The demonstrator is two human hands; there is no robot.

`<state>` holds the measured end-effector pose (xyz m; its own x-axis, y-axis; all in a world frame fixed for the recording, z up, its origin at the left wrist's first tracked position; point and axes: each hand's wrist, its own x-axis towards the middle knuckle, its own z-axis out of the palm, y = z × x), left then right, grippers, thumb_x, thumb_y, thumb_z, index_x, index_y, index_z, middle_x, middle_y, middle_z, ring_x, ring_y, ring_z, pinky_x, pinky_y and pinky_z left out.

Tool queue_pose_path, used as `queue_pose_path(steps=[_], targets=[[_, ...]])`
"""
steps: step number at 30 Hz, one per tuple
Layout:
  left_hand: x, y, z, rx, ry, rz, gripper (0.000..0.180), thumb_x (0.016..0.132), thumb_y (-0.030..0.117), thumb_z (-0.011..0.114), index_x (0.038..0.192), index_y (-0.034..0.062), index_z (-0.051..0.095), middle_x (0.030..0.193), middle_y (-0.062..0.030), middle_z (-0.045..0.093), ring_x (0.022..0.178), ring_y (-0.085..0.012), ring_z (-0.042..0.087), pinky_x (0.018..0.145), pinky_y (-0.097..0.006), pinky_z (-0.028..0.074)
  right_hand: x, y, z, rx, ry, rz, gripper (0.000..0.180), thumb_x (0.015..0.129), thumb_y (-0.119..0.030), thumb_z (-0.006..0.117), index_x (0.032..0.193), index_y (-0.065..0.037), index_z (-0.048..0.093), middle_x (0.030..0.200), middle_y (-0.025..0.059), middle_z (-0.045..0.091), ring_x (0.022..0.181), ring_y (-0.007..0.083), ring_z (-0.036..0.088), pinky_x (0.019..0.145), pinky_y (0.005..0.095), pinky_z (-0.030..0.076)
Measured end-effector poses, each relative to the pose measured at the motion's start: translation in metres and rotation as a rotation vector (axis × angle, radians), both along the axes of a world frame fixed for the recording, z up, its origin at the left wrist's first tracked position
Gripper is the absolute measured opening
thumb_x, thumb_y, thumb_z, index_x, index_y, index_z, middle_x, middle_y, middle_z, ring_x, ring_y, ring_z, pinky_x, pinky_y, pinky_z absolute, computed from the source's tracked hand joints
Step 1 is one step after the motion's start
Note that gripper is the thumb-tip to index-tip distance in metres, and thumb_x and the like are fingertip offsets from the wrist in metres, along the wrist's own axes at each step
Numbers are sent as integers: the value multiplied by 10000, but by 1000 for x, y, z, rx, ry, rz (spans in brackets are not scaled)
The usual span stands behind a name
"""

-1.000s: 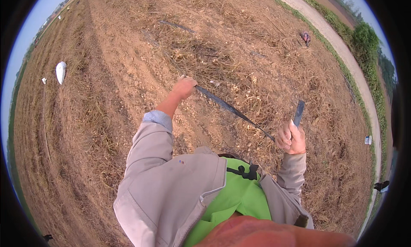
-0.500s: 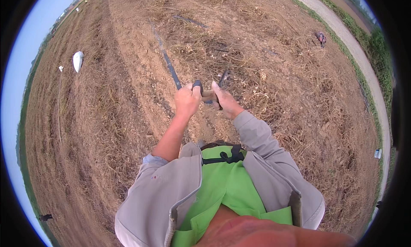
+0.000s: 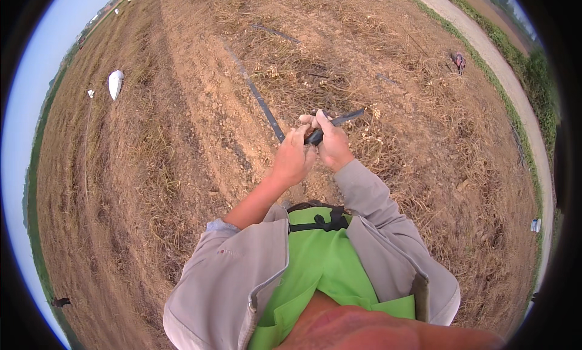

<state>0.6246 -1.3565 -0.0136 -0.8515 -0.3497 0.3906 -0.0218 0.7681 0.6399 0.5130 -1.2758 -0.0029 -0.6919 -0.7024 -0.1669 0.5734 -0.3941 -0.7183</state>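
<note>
In front of my apron, my two hands meet over a flat black strip that looks like drip tape (image 3: 262,105). It runs from my fingers up and left along the bare soil, partly dusted with dirt. My left hand (image 3: 292,159) is closed on the tape where it comes in. Between the hands sits a dark wound bundle of the tape (image 3: 314,138). My right hand (image 3: 335,145) grips this bundle, thumb on top. Beyond the right fingers, a short black length sticks out to the right. My fingers hide part of the bundle.
Dry pulled plants (image 3: 321,89) with pale pods lie in rows over brown soil. Another black strip piece (image 3: 276,33) lies farther ahead. A white sack (image 3: 115,84) stands far left, a dark reddish object (image 3: 459,63) far right. A pale path (image 3: 467,26) borders the field.
My hands have drawn closer together, the left moving right and slightly down. The tape has shifted right with them, and a black length now points right past my right hand.
</note>
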Motion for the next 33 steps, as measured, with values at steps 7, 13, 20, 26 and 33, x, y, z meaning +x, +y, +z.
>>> queue_pose_path(steps=[7, 13, 20, 26, 33], targets=[[-37, -69, -54, -312, 168, -328, 324, 701, 100, 727, 992, 61, 588, 946, -120, 649, 951, -308, 629, 913, -436, 475, 8, 56, 18, -213, 32, 55, 363, 1081, -357, 367, 804, -137, 450, 537, -37, 366, 511, 130, 414, 646, 333, 442], [-105, -175, -71, -467, 47, -219, 122, 740, 122, 697, 848, 106, 645, 900, -81, 664, 951, -273, 634, 924, -422, 460, 26, 175, 69, -197, 125, 73, 377, 1083, -368, 343, 830, -114, 461, 530, -56, 363, 425, 89, 321, 516, 298, 374], [-109, -242, -44, -564, -439, 60, 262, 904, 322, 574, 897, 89, 693, 889, -160, 696, 912, -349, 668, 910, -462, 491, 22, 285, 102, -75, 485, -228, 333, 1079, -290, 382, 843, -71, 470, 499, -12, 396, 368, 76, 315, 407, 271, 329], [-58, -166, -3, -335, -557, 348, 417, 927, 409, 514, 926, 37, 704, 966, -209, 710, 898, -382, 688, 819, -487, 538, -44, 198, 32, 344, 358, -200, 254, 1018, -278, 559, 914, -48, 580, 616, 4, 503, 494, 77, 400, 470, 248, 343], [-34, -10, 15, -153, -308, 242, 266, 856, 298, 603, 898, 40, 649, 842, -238, 685, 785, -429, 663, 715, -512, 522, -18, 17, -36, 479, 83, 299, 560, 986, -567, 503, 958, -38, 686, 802, 58, 672, 573, 108, 476, 579, 298, 437]])
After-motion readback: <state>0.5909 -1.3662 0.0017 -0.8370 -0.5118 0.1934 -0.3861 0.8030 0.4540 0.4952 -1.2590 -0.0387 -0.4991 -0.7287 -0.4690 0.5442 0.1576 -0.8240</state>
